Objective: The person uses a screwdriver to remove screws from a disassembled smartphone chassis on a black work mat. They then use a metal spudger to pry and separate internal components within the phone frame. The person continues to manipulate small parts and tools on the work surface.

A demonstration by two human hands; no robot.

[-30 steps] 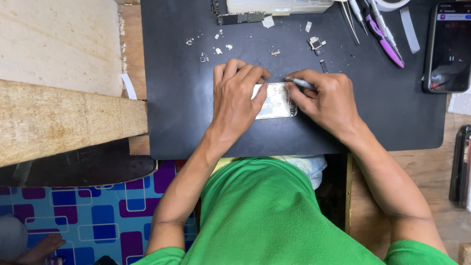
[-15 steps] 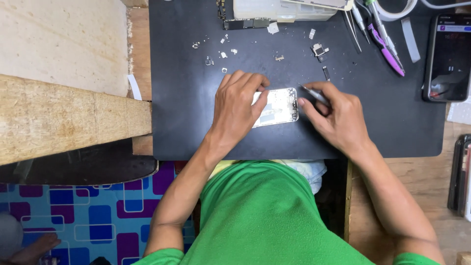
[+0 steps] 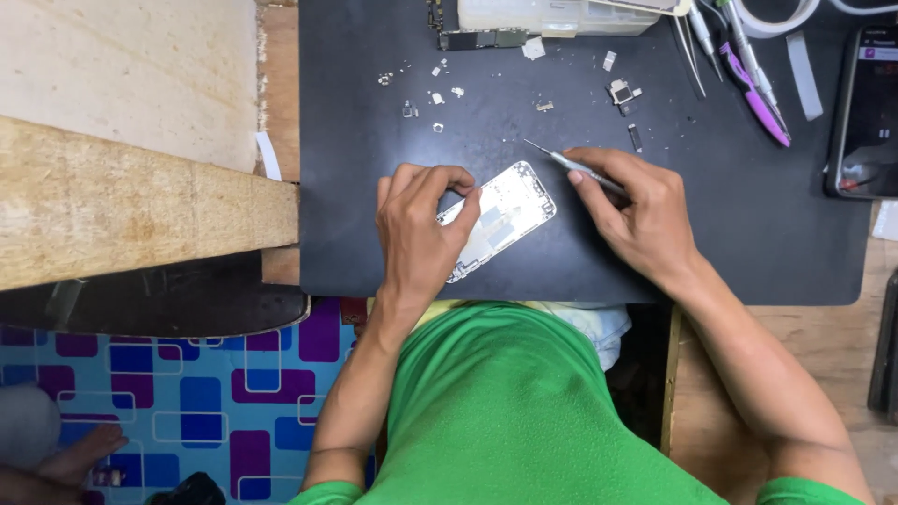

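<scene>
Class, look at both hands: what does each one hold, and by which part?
The left hand pins the opened phone shell by its lower-left end on the black mat. The right hand holds a thin metal tool by its handle, tip free.

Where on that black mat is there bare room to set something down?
Free: the black mat left of the left hand, and the stretch between the right hand and the dark phone. Crowded: the top edge, with small parts, tweezers and a purple tool.
</scene>
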